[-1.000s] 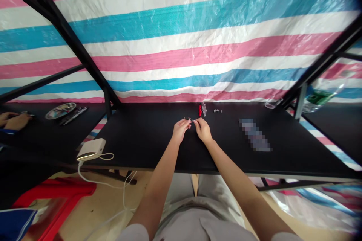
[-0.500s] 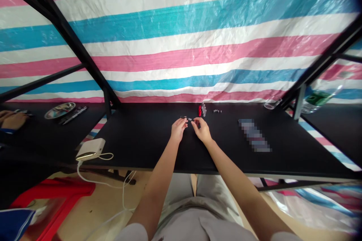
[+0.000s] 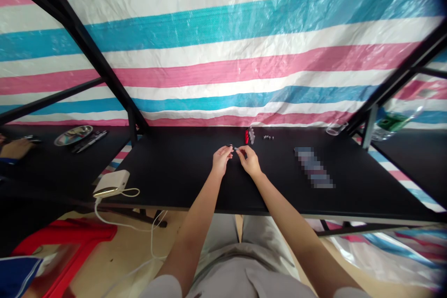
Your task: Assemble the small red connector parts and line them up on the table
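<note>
Over the middle of the black table (image 3: 174,167), my left hand (image 3: 220,160) pinches a small dark piece (image 3: 230,145) between thumb and fingers. Close beside it, my right hand (image 3: 250,160) has thumb and index finger closed on a small pale, see-through piece (image 3: 236,149). The two fingertips are nearly together, and both pieces are too small to name. Beyond my right hand stand a short row of red pieces (image 3: 247,137) and a row of clear ones (image 3: 252,136). A line of tiny shiny metal bits (image 3: 268,138) lies to their right.
A pixelated flat object (image 3: 314,167) lies to the right, and a clear cup (image 3: 337,128) stands behind it. At the left are a white box with a cable (image 3: 113,184), a metal dish (image 3: 74,136), pens (image 3: 91,142) and another person's hand (image 3: 16,150). Black frame bars flank the table.
The dark piece in my left hand has tilted and shows less. My right fingertips and the pale piece have turned slightly, with the hands a little closer together.
</note>
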### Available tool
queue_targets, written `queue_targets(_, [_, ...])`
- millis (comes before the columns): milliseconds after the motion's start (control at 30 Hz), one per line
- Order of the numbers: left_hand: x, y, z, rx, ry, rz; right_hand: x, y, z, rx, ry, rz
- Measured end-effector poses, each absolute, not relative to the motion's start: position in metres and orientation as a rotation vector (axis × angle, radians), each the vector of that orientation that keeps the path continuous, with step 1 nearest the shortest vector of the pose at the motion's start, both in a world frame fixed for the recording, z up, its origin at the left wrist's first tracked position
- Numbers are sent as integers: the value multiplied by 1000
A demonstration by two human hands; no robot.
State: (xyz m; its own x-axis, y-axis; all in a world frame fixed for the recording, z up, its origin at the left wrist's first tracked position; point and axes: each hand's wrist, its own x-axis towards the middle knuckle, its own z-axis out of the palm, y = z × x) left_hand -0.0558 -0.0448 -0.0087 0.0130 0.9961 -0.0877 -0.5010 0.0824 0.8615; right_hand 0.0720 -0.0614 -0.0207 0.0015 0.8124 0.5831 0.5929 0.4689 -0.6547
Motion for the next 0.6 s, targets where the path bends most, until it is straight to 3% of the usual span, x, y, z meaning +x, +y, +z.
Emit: queue_targets(600, [-57, -44, -13, 884, 1018, 1454, 74, -58, -26, -1299, -1791, 114])
